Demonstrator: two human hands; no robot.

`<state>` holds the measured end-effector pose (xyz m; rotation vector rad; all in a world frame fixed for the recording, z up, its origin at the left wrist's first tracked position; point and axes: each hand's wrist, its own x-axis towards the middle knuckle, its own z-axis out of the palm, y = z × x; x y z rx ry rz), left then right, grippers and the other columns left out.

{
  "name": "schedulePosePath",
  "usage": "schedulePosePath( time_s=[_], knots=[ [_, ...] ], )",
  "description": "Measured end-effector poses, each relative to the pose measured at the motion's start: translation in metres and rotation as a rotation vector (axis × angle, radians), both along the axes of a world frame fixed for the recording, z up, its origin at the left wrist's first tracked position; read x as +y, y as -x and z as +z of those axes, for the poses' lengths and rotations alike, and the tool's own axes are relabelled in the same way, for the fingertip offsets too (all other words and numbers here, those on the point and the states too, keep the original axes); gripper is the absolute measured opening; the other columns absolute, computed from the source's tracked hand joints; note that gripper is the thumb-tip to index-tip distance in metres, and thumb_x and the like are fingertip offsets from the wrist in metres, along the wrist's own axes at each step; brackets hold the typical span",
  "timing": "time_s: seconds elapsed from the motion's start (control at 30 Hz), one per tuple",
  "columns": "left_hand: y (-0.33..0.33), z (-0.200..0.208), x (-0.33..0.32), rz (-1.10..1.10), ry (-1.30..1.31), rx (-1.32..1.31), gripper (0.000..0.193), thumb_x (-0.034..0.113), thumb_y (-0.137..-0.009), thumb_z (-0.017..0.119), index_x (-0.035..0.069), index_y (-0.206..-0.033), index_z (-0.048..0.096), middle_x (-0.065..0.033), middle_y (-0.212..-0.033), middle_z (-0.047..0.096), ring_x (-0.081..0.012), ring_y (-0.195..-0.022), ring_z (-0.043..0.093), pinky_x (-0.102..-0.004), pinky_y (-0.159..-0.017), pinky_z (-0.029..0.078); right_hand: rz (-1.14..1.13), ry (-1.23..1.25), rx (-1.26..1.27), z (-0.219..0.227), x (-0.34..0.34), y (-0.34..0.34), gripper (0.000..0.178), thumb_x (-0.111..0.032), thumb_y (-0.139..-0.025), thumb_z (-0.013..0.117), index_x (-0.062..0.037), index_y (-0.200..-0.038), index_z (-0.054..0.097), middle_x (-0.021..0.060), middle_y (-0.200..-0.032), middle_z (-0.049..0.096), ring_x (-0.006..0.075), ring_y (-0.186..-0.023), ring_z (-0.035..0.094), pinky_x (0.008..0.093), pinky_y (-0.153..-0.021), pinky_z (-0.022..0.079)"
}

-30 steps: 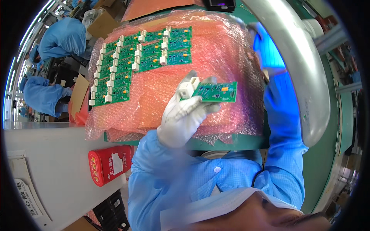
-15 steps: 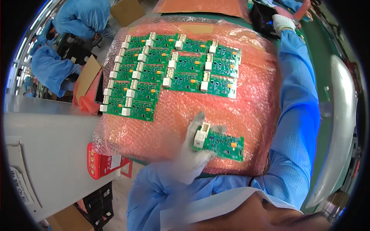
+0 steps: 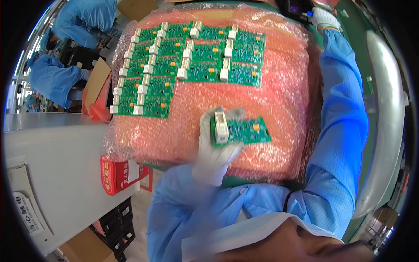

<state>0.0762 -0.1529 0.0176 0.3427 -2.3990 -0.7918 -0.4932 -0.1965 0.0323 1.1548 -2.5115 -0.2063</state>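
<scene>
My left hand [image 3: 213, 153], in a white glove, is closed on a green circuit board [image 3: 244, 132] with a tall white connector block at its left end. The board is held above pink bubble wrap [image 3: 205, 155], thumb and fingers at its long edges. My right hand [image 3: 325, 18], also gloved, is stretched far forward at the upper right, beside a black bin [image 3: 296, 9]; its fingers are partly hidden, so their grip is unclear. Ahead of my left hand, several like circuit boards [image 3: 200, 61] lie in rows on the bubble wrap, white connectors toward the left.
A green table surface [image 3: 349, 65] runs along the right, with a curved silvery rail [image 3: 384, 126] beyond it. At left are a grey-white panel [image 3: 65, 153] and a red box [image 3: 117, 174]. Co-workers in blue [image 3: 56, 78] bend over things near a cardboard flap [image 3: 97, 83].
The laid-out boards and bubble wrap sit higher in the picture as the view shifts. The board in my left hand has tilted, its connector turned more upright. My right hand stays by the black bin.
</scene>
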Motion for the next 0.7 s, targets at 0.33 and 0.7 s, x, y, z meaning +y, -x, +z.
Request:
schedulePosePath(
  time_s=[0.33,0.7],
  knots=[
    [0.015,0.007,0.083,-0.095,-0.652,0.391,0.098,0.005,-0.071,0.086,0.010,-0.143,0.020,-0.0208,-0.131,0.046,-0.0272,-0.114,0.057,-0.0412,-0.096,0.050,-0.062,0.516,-0.035,-0.010,0.104,-0.088,0.034,-0.042,-0.086,0.066,-0.0084,-0.089,0.068,0.0190,-0.085,0.069,0.0349,-0.085,0.069,0.0465,-0.077,0.053],
    [0.048,-0.048,0.185,-0.184,-0.307,0.349,0.104,0.014,-0.066,0.092,0.004,-0.142,0.021,-0.0212,-0.128,0.048,-0.0303,-0.110,0.060,-0.0400,-0.095,0.050,0.294,0.911,-0.339,-0.022,0.364,-0.371,0.026,0.000,-0.081,0.072,-0.0040,-0.107,0.068,0.0135,-0.082,0.066,0.0266,-0.068,0.064,0.0349,-0.063,0.051]
  ],
)
